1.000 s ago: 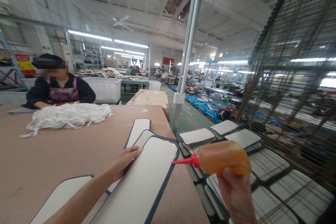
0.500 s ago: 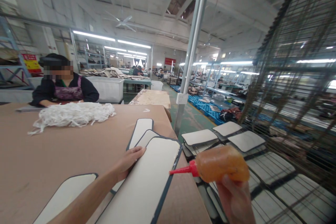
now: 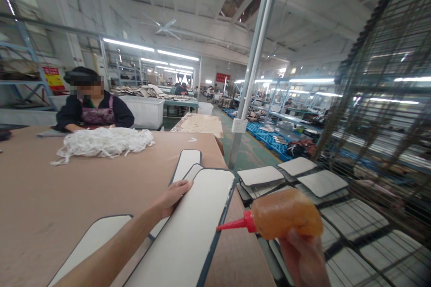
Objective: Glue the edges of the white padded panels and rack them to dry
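My left hand (image 3: 175, 196) grips the left edge of a long cream panel (image 3: 191, 224) with a dark blue border and rounded corners. In my right hand (image 3: 301, 249) is a squeeze bottle (image 3: 286, 213) of amber liquid, tilted on its side. Its red nozzle (image 3: 232, 224) points left, with the tip at the panel's right dark edge. Glossy wet-looking spots show along that edge near the top corner. More bordered panels (image 3: 188, 161) lie partly hidden under the held one, and another panel (image 3: 96, 237) rests to the left, partly behind my forearm.
The brown-covered table (image 3: 43, 193) carries a heap of white strips (image 3: 106, 142). A co-worker (image 3: 97, 105) sits across it. Right of the table, several panels (image 3: 321, 184) lie on wire racks (image 3: 380, 76). A metal post (image 3: 254, 63) with a socket box stands beyond the table's edge.
The nozzle tip has moved slightly down along the panel's right edge. My left hand keeps its hold on the panel. The whole view has shifted a little, so the surroundings sit farther right.
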`<state>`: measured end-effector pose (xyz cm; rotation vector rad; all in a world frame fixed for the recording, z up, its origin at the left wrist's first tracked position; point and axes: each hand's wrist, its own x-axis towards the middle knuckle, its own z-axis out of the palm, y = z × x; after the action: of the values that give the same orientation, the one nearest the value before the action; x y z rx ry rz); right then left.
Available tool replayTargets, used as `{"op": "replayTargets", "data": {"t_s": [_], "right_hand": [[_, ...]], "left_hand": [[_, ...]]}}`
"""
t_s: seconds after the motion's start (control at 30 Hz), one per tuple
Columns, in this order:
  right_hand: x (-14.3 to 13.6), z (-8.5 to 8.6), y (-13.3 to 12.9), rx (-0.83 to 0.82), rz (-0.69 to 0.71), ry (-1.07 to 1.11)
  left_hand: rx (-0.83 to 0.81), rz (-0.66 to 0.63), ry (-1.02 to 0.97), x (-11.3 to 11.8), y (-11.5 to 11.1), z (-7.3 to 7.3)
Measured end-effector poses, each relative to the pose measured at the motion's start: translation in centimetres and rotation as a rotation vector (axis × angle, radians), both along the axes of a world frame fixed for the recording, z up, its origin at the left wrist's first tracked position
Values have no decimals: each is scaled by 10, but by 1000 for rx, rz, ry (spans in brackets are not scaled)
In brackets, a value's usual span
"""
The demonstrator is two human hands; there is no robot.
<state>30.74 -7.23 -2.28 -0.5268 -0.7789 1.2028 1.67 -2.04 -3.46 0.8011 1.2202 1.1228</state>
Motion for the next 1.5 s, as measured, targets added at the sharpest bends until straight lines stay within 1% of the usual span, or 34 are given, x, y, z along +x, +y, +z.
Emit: {"op": "replayTargets", "data": {"t_s": [0.17,0.33,0.43,0.63,0.8,0.9,1.03,1.17,1.23,1.37,1.5], "right_hand": [[-5,2,-4,-7,-2,26],[-5,1,-7,-12,33,45],[-4,0,-9,-23,18,33],[3,-8,-8,23,34,15],[7,-16,-10,30,36,-24],[5,-13,-14,22,37,-24],[1,-3,-16,-31,-8,13],[1,3,-11,21,-8,10],[3,3,-10,19,-4,6],[3,-2,-15,-41,13,-11],[5,-9,-18,-30,25,-9]], "left_hand": [[9,7,0,0,5,2],[26,11,-1,2,13,5],[23,12,0,4,19,7],[9,18,-3,7,31,10],[9,27,-9,9,39,14],[6,35,-4,11,42,17],[1,45,7,13,43,20],[-4,47,14,15,43,22],[-8,46,17,16,44,22],[-17,39,20,16,45,21],[-22,42,16,15,47,20]]}}
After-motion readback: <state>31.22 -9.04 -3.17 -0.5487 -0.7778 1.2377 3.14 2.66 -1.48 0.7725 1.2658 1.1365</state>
